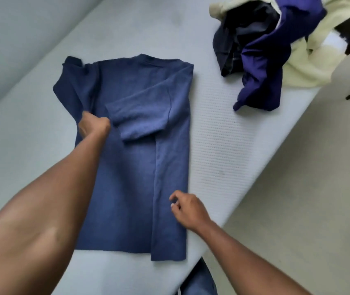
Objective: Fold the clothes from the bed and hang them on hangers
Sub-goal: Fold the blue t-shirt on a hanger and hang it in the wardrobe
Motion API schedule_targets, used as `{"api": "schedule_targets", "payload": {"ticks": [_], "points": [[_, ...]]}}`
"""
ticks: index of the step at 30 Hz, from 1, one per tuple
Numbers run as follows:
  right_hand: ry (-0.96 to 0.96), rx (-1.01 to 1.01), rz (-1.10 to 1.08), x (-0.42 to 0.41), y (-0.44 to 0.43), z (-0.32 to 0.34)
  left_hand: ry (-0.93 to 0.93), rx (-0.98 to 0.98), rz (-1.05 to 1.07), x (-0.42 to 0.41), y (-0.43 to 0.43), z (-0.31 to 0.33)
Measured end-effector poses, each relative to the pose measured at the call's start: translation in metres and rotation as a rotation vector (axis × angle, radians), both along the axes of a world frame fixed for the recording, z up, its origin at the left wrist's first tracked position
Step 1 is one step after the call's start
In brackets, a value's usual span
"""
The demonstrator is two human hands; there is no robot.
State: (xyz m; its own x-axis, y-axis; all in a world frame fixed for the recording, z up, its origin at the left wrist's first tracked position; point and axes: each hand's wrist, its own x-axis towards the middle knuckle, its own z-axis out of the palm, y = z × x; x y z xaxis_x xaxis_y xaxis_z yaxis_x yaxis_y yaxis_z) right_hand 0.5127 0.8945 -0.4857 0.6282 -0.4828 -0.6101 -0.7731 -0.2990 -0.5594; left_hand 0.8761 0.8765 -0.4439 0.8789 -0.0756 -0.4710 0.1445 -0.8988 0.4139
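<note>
Outstretched left hand [94, 125] grasps the blue T-shirt [135, 167] in its grip; right hand [187, 209] curls near its edge, grip unclear.

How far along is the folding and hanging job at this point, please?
Early. Done: the blue T-shirt lies flat on the bed with its right side and sleeve folded in. In hand: the left hand grips the unfolded left side; the right hand sits by the folded edge. Left: finishing this shirt, the heap of purple, dark and cream clothes, and all hanging; no hangers are in view.
</note>
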Motion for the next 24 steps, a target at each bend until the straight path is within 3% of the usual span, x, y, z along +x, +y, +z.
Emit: {"api": "schedule_targets", "payload": {"ticks": [5,12,17,21,24], "points": [[-0.017,-0.254,0.024,0.083,-0.157,0.006,-0.03,0.009,-0.209,-0.006,-0.02,-0.015],[0.013,-0.487,0.116,0.234,-0.325,0.027,0.116,0.069,0.204,-0.03,-0.014,-0.04],[0.28,-0.525,0.491,0.269,-0.355,0.023,0.257,-0.195,0.279,-0.026,0.009,-0.071],[0.218,-0.591,0.291,0.262,-0.353,0.011,0.163,-0.262,0.197,-0.015,0.006,-0.072],[0.002,-0.574,0.017,0.25,-0.335,0.002,0.16,-0.353,0.275,-0.012,-0.01,-0.057]]}}
